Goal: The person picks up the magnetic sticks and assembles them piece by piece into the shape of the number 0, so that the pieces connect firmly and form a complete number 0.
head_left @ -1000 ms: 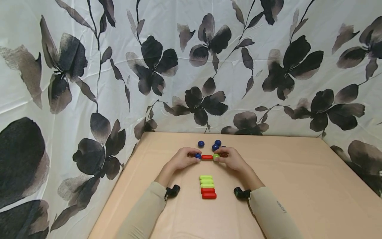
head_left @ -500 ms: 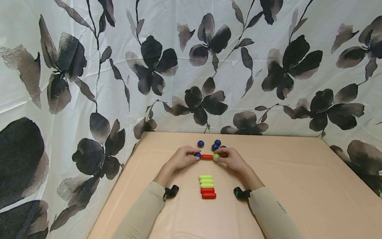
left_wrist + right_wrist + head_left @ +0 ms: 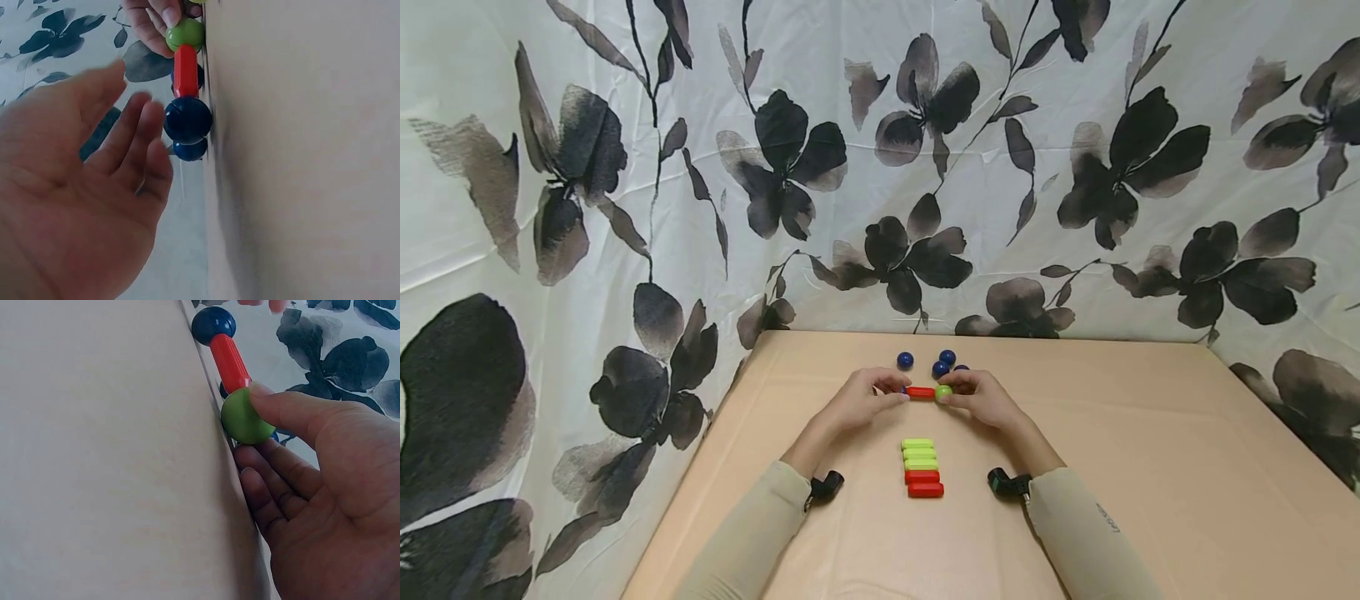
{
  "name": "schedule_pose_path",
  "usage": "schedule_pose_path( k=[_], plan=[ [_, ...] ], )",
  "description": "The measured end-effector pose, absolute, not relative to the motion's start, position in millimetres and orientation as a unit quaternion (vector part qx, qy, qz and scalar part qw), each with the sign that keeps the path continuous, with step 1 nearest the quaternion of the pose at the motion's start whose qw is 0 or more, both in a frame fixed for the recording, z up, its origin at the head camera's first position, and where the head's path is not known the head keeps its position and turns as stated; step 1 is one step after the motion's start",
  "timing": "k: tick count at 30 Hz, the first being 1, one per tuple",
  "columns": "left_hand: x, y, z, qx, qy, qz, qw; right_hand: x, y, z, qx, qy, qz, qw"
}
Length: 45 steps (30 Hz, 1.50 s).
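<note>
A red rod [image 3: 921,392] lies on the table with a green ball [image 3: 247,417] joined at its right end and a blue ball [image 3: 187,120] at its left end. My right hand [image 3: 981,396] pinches the green ball between thumb and fingers. Around the blue ball hovers my left hand [image 3: 859,398], its thumb and fingers spread and relaxed. In the left wrist view a small gap shows between those fingers and the ball. From the head, the left fingers hide most of the blue ball.
Loose blue balls [image 3: 906,361] lie behind the hands, several in all, one partly hidden by the right hand. Nearer me, yellow-green rods [image 3: 919,455] and red rods [image 3: 925,491] are lined up in a column. A floral cloth hangs behind the table [image 3: 1112,450].
My left hand has shifted slightly right, its fingers now covering most of the blue ball in the head view. The right hand, green ball and red rod have stayed nearly still.
</note>
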State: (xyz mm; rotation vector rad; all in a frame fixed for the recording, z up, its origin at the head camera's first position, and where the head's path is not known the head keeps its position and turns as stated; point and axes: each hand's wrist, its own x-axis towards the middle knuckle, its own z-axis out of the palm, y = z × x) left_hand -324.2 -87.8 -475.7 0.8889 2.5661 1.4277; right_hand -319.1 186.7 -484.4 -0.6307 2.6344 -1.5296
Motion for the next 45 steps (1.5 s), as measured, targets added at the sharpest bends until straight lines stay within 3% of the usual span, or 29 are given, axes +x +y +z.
schedule_pose_path(
  k=[7,13,45],
  plan=[
    [-318,-85,-475,0.329,0.813,0.456,0.151,-309,185,-475,-0.207,0.832,-0.515,0.015],
    [-312,-84,-477,0.329,0.81,0.443,0.199,-325,190,-499,-0.191,0.834,-0.518,0.016],
    [-292,-69,-473,0.366,0.817,0.383,0.227,-330,193,-511,-0.178,0.844,-0.506,0.01]
  ],
)
